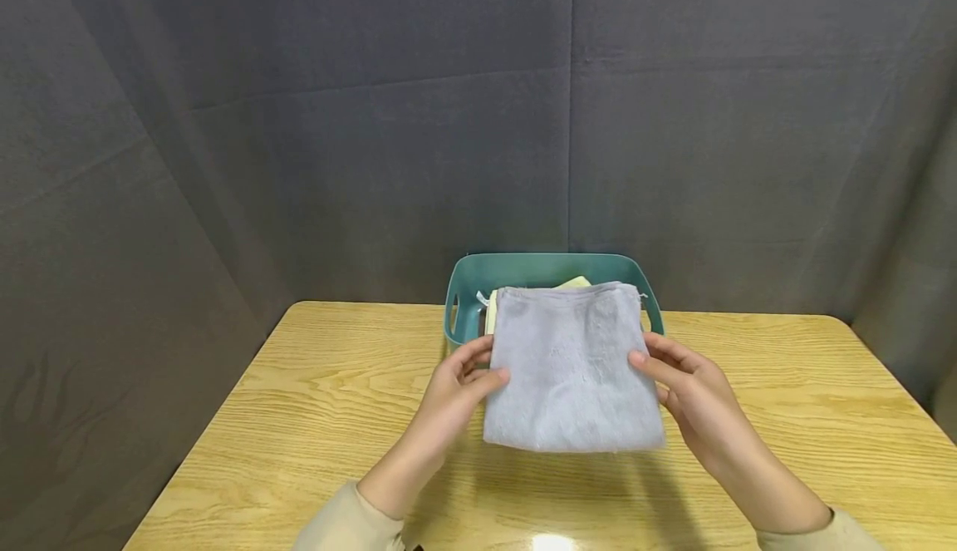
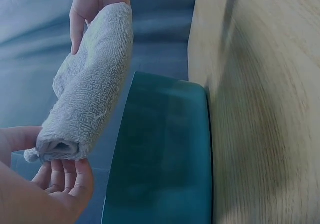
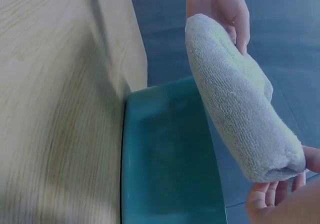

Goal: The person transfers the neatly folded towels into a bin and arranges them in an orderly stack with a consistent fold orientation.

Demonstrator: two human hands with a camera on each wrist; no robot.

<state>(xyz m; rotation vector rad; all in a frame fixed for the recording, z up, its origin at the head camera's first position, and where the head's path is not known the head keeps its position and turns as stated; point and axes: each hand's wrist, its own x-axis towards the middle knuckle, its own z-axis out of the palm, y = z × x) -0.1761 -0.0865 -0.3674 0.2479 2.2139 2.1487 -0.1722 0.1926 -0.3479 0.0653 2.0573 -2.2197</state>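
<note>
A folded grey towel (image 1: 571, 368) is held up between both hands, in front of and partly over a teal basket (image 1: 542, 267). The left hand (image 1: 463, 385) pinches its left edge, thumb on the near face and fingers behind. At the right edge, the right hand (image 1: 688, 389) grips it the same way. Both wrist views show the towel (image 2: 92, 79) as a thick folded bundle with a rounded lower fold, raised above the table. Inside the basket, pale yellow cloth (image 1: 491, 314) peeks out behind the towel, which hides most of the basket's contents.
The basket stands near the far edge of a light wooden table (image 1: 336, 401). Behind the table hangs a dark grey curtain (image 1: 419, 160), which also runs along the left side. Shadows of the arms and towel fall on the wood.
</note>
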